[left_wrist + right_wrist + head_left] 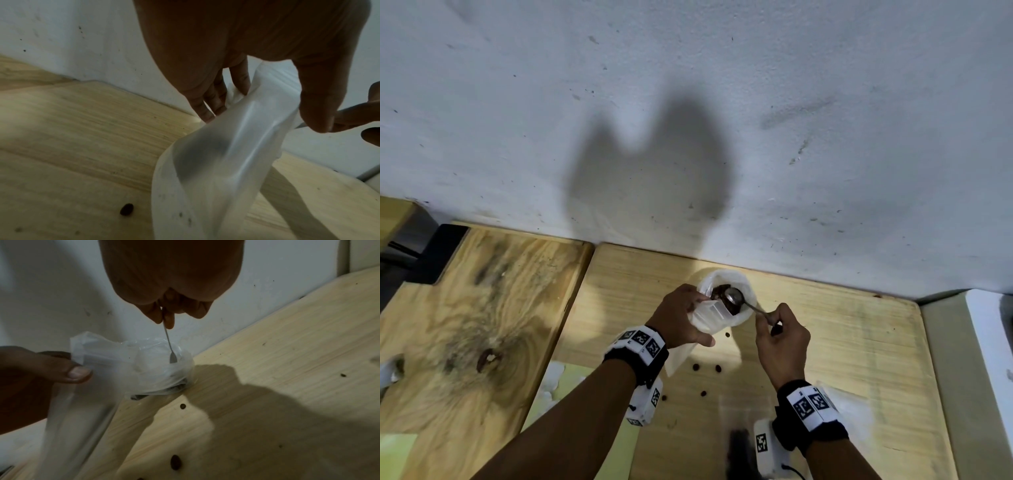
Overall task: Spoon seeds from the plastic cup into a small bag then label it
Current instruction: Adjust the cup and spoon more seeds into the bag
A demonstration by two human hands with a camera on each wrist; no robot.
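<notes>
Wooden tabletop (842, 342) against a white wall (688, 102). Left of the plastic cup (743, 287), the left hand (678, 317) pinches the small bag (709, 317) at its mouth, bag hanging downward. Right hand (782, 337) pinches the spoon (744, 301), handle slanting toward it, bowl in the cup's seeds (722, 293); loose seeds (707, 368) lie nearer the person.

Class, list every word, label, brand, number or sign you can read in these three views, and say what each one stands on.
None: no readable words, brands or numbers appear in any view.
Left wristband: black-and-white square code markers only, no letters.
Right wristband: the same kind of code markers, no letters.
Small bag: translucent and blank; no label shows on it.
</notes>
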